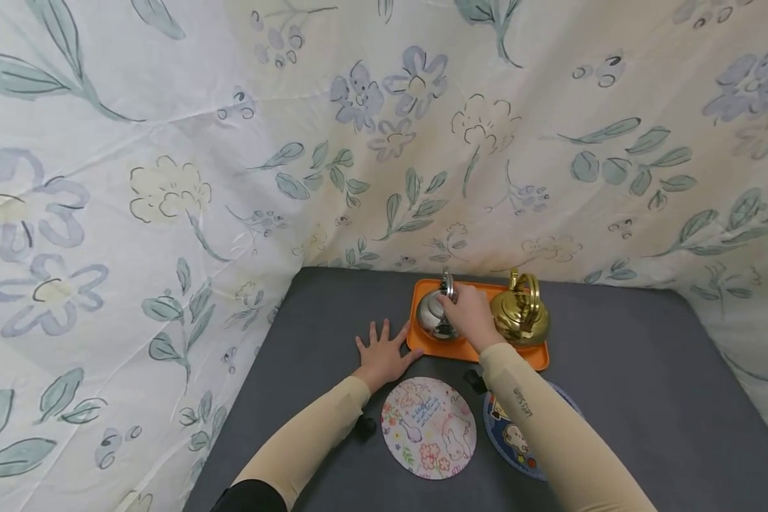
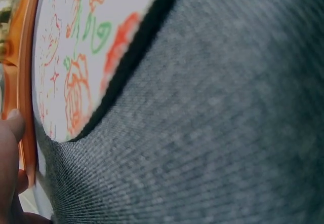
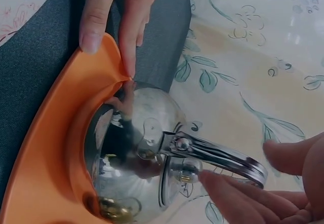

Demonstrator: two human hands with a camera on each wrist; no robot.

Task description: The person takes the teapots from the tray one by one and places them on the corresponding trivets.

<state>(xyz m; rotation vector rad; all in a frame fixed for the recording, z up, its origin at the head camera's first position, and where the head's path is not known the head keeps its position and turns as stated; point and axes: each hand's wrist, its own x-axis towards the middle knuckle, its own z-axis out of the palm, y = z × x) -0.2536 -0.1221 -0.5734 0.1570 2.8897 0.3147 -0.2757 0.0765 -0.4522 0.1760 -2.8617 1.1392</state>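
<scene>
A shiny silver kettle (image 1: 432, 315) sits on the left side of an orange tray (image 1: 451, 350), and a gold kettle (image 1: 520, 313) stands on its right. My right hand (image 1: 469, 316) is at the silver kettle's raised handle (image 3: 223, 158). In the right wrist view, the handle's end lies between the thumb and the fairly straight fingers (image 3: 243, 196), with one fingertip right at the lid knob (image 3: 188, 171). With fingers spread, my left hand (image 1: 382, 358) rests at the tray's left corner. Its thumb (image 3: 92, 39) touches the tray rim.
Nearer on the dark grey table (image 1: 333, 306) lies a round pink-and-white mat (image 1: 429, 428) with drawings. A round blue mat (image 1: 508, 441) is partly hidden beneath my right forearm. Floral cloth (image 1: 390, 178) hangs behind the table and along its sides.
</scene>
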